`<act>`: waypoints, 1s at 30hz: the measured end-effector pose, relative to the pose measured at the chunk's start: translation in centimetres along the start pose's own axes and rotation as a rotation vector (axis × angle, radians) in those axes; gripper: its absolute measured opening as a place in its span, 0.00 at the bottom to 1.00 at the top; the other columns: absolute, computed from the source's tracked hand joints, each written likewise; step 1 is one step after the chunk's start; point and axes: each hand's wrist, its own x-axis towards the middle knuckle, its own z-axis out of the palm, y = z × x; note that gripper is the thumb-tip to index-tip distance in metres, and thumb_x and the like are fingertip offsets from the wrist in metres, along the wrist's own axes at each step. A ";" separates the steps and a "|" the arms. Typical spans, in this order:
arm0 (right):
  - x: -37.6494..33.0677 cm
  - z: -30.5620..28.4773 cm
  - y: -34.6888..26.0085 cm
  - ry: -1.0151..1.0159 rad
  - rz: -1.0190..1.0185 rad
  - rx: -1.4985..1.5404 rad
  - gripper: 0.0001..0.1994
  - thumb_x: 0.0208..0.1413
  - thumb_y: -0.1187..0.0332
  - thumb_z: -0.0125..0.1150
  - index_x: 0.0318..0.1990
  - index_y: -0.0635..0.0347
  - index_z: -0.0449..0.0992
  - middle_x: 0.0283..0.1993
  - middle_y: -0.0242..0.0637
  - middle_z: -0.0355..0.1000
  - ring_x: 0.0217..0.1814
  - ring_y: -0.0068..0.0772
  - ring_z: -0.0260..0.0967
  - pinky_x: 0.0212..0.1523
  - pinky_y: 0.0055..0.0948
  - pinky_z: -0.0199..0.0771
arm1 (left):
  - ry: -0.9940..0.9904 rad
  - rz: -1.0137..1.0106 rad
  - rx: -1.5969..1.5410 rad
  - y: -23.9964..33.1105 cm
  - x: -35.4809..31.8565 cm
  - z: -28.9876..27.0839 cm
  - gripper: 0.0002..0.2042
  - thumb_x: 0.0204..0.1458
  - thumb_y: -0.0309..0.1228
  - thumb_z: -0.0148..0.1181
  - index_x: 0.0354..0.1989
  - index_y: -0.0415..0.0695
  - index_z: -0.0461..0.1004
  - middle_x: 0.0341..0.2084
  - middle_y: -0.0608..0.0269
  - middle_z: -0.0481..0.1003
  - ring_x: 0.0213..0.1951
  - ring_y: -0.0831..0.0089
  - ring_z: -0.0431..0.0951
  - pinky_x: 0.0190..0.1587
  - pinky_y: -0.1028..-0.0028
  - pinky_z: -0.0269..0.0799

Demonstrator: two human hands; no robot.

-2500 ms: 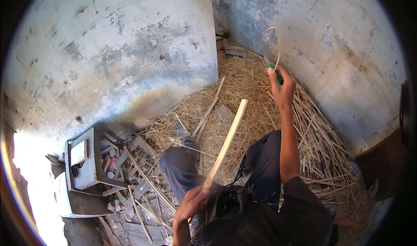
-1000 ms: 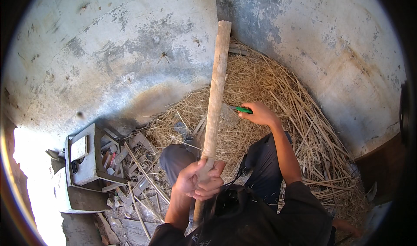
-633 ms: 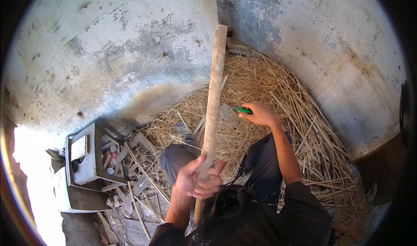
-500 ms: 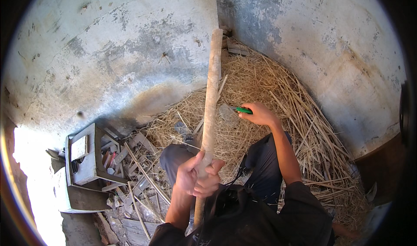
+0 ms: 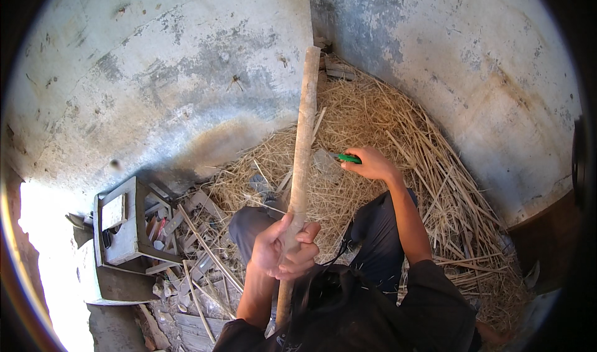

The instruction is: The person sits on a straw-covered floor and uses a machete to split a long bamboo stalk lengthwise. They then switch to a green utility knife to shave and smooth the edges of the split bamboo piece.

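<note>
Peeling, blotched whitewashed walls (image 5: 186, 60) meet at a corner near 12 o'clock, with curly straw-coloured shavings (image 5: 379, 115) heaped below and a worn wooden stool (image 5: 127, 227) out at 8 o'clock. Left hand (image 5: 288, 250) has its grip wrapped round a wooden stick (image 5: 302, 150), low on the shaft; from there the long axis runs up to just past 12 o'clock, short butt end down at 6. Right hand (image 5: 368, 163) has its grip closed on a green-handled knife (image 5: 350, 158), thin blade aimed about 9 o'clock at the stick's mid-shaft, gap showing between (depth can't be judged). Knife sits at 1 o'clock from left grip. Stick: long, straight, dull tan, mottled, flat-cut top; knife handle smooth, likely plastic. Loose slender strips (image 5: 463, 187) lie around 3 o'clock, dry and stiff-looking.
</note>
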 end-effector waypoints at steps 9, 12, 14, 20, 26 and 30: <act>-1.0 -1.1 -2.4 0.476 -0.089 0.420 0.23 0.75 0.48 0.53 0.52 0.61 0.79 0.27 0.28 0.66 0.26 0.20 0.61 0.29 0.30 0.59 | 0.577 0.228 1.062 -2.1 -0.2 3.2 0.28 0.71 0.64 0.40 0.45 0.46 0.57 0.22 0.66 0.62 0.13 0.83 0.59 0.12 0.81 0.56; -2.7 -1.0 -4.7 0.621 -0.284 0.476 0.22 0.78 0.51 0.48 0.49 0.62 0.79 0.25 0.26 0.60 0.24 0.17 0.52 0.27 0.27 0.55 | 0.694 0.307 1.198 -2.6 0.3 4.6 0.23 0.74 0.55 0.44 0.47 0.43 0.62 0.20 0.66 0.66 0.13 0.83 0.62 0.14 0.80 0.57; -4.8 -0.3 -6.7 0.719 -0.436 0.495 0.23 0.78 0.50 0.48 0.48 0.63 0.79 0.24 0.26 0.58 0.24 0.17 0.49 0.26 0.28 0.53 | 0.766 0.359 1.286 -2.8 0.6 4.7 0.20 0.75 0.50 0.46 0.47 0.41 0.66 0.19 0.68 0.67 0.12 0.83 0.63 0.15 0.80 0.57; -9.6 0.7 -12.5 0.729 -0.803 0.249 0.18 0.66 0.52 0.66 0.45 0.60 0.83 0.28 0.34 0.77 0.26 0.30 0.76 0.25 0.31 0.71 | 0.917 0.497 1.494 -3.8 0.7 3.5 0.18 0.76 0.43 0.48 0.49 0.38 0.70 0.16 0.73 0.68 0.12 0.85 0.64 0.17 0.81 0.56; -9.8 2.0 -13.3 0.676 -0.851 0.047 0.16 0.58 0.52 0.75 0.43 0.54 0.85 0.26 0.29 0.76 0.23 0.31 0.75 0.23 0.32 0.73 | 0.927 0.490 1.496 -4.5 1.1 3.7 0.19 0.76 0.43 0.48 0.57 0.37 0.72 0.18 0.76 0.67 0.15 0.88 0.63 0.17 0.81 0.55; -9.8 2.4 -13.0 0.640 -0.862 -0.036 0.18 0.60 0.51 0.73 0.42 0.57 0.84 0.26 0.30 0.77 0.22 0.31 0.75 0.22 0.31 0.72 | 0.888 0.526 1.487 -4.8 0.7 3.0 0.21 0.76 0.45 0.47 0.58 0.37 0.71 0.20 0.77 0.67 0.16 0.89 0.62 0.17 0.82 0.56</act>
